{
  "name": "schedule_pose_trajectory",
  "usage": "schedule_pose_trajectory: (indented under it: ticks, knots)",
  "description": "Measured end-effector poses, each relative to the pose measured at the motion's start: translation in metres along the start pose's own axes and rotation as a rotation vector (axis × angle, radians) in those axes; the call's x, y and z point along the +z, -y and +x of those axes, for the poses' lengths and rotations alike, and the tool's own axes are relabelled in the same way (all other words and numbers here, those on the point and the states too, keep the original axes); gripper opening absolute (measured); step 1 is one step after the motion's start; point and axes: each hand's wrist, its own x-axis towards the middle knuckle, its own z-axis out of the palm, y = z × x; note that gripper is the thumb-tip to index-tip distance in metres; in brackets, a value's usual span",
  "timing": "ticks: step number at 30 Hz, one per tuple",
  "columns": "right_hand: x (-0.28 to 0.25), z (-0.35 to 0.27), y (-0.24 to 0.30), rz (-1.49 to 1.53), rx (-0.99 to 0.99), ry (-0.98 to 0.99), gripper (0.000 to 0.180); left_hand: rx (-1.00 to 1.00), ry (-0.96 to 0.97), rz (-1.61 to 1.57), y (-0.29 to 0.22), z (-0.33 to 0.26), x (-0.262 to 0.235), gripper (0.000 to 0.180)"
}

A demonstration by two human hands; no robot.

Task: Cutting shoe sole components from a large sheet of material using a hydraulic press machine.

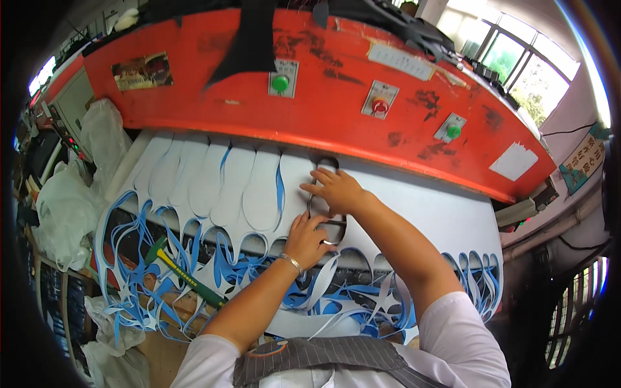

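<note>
Cutting die (325, 194): flat on white sheet (427, 213), beside earlier sole cutouts, for close spacing. Left hand (307, 240) fingers curled gripping near end; right hand (336, 189) fingers bent, steadying far end.

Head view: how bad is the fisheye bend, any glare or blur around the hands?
Head view: strong barrel bend, the red press head arcs across the top and the corners go black; windows at upper right are blown out, with a bright flare along the right rim; left hand, right hand and the dark cutting die are evenly lit and sharp.
</note>
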Motion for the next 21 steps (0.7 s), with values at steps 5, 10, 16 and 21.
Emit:
schedule_pose_trajectory:
  ticks: [5, 10, 16, 21]
  knots:
    - [-0.003, 0.036, -0.004, 0.053, -0.066, 0.204, 0.109, -0.027, 0.041, 0.023, 0.006, -0.003, -0.001, 0.025]
    - [0.027, 0.034, -0.023, 0.201, -0.122, -0.045, 0.065, -0.052, -0.148, -0.123, -0.010, 0.018, -0.014, 0.025]
    - [0.056, 0.033, -0.026, 0.418, -0.273, -0.429, 0.033, -0.290, -0.108, -0.056, -0.002, -0.004, -0.007, 0.095]
    - [0.033, -0.012, -0.066, 1.354, 0.131, -0.964, 0.011, -0.211, 0.223, 0.309, -0.004, 0.013, -0.015, 0.098]
